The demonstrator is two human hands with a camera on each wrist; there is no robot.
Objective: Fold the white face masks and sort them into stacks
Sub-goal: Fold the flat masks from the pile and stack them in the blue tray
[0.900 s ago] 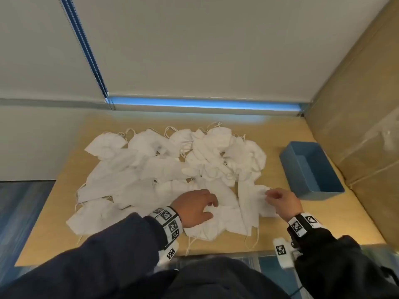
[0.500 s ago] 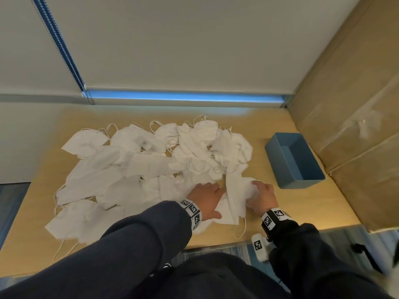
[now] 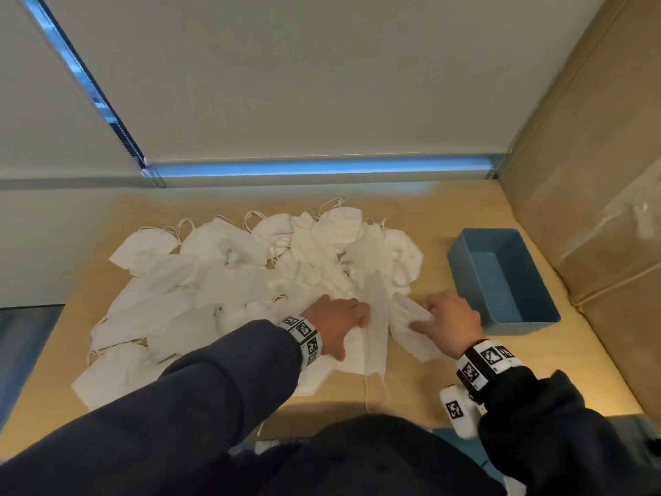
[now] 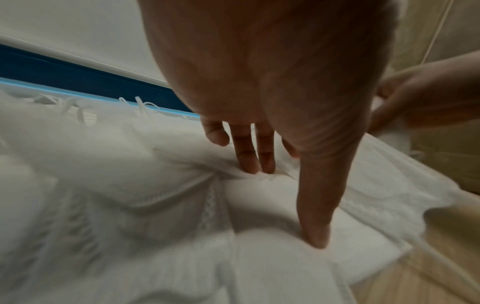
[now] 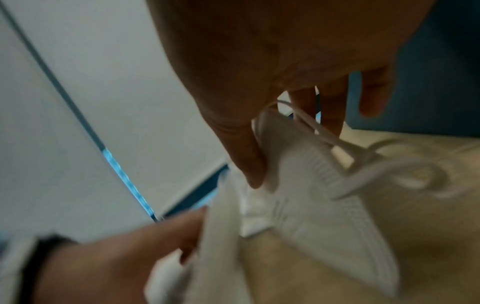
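Note:
A loose heap of white face masks (image 3: 221, 288) covers the left and middle of the wooden table (image 3: 447, 216). My left hand (image 3: 339, 322) lies on the heap's near right part, straight fingers (image 4: 255, 152) and thumb pressing a mask (image 4: 272, 205) flat. Just right of it, my right hand (image 3: 443, 322) pinches the far end of one mask (image 3: 411, 325) between thumb and fingers (image 5: 330, 111). That mask (image 5: 324, 197) slopes from the pinch down to the table, ear loops dangling. Between the hands a folded mask (image 3: 375, 331) stands on edge.
A blue open box (image 3: 500, 281) with nothing in it stands on the table right of my right hand. A brown wall panel (image 3: 590, 173) borders the table on the right. A lowered blind (image 3: 286, 84) hangs behind it. Bare wood shows along the near edge.
My right hand has drawn one end of a mask up and slightly right, away from the heap. My left hand has slid forward and stays pressed on the masks. The head view shifted.

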